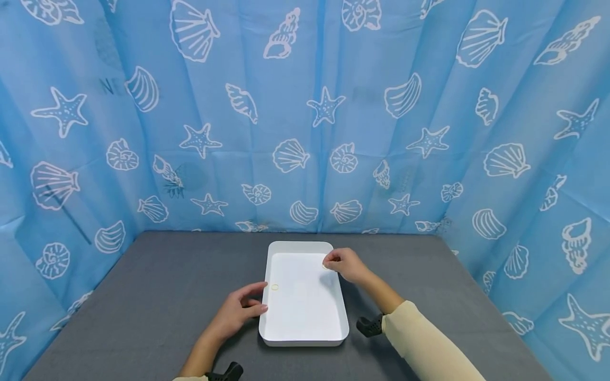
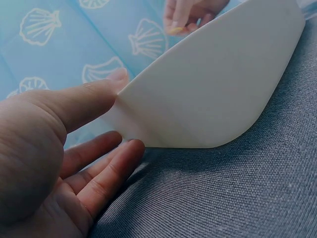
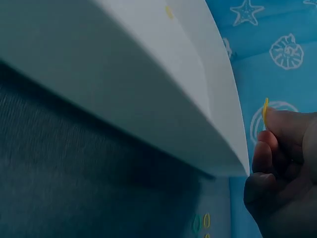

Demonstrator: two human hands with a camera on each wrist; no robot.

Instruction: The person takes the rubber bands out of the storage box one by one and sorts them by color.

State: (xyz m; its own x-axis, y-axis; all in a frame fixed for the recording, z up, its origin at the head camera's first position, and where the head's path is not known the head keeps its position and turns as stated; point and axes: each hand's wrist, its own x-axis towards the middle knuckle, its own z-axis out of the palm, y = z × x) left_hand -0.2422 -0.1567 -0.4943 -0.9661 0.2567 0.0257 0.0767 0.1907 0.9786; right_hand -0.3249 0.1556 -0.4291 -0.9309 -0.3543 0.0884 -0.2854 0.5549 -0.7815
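A shallow white rectangular tray (image 1: pixel 305 323) lies on the grey cloth. My left hand (image 1: pixel 238 308) is at its left side, thumb tip at the rim and the other fingertips against the outer wall, fingers fairly straight. Above the tray's far right corner, my right hand (image 1: pixel 348 265) pinches a thin yellow rubber band (image 3: pixel 266 113) between thumb and fingertip. On the tray floor, near the left wall, lies another small yellow band (image 1: pixel 274 287). The right wrist view also catches a green band (image 3: pixel 196 224) and a yellow band (image 3: pixel 206 220) on the cloth beyond the tray.
A grey cloth-covered table (image 1: pixel 190 264) surrounds the tray. Blue curtains (image 1: pixel 295 185) with white shell and starfish prints enclose the back and both sides. Each wrist carries a black strap device (image 1: pixel 369 326).
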